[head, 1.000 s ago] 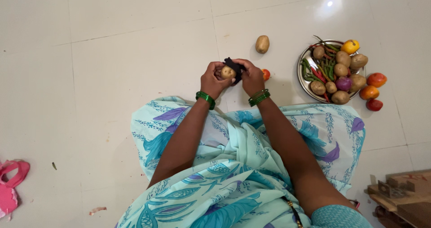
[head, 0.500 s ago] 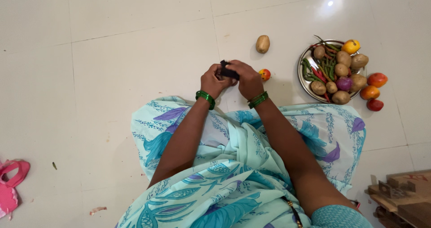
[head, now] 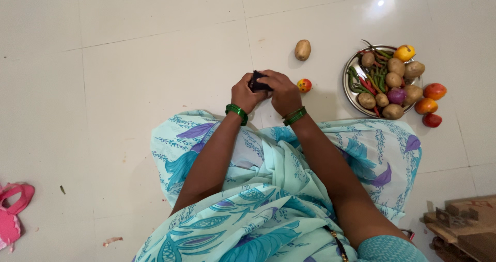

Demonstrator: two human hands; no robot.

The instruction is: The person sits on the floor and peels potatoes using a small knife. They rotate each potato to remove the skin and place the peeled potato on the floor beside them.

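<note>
Bare floor [head: 155,60] lies left of the hands; rightward, a small tomato [head: 304,85], potato [head: 303,50] and vegetable plate [head: 347,84] obstruct.

2 hands [head: 266,91], 1 plate [head: 349,89], 3 tomatoes [head: 430,105].

Both hands [head: 266,91] around dark peeler [head: 257,82]

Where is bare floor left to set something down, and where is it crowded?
Wide bare tiles lie left of the left hand, out to the pink item, and above both hands beyond the lone potato. A narrow strip runs between the right hand and the steel plate. Crowded: the heaped plate and the tomatoes beside it.
</note>
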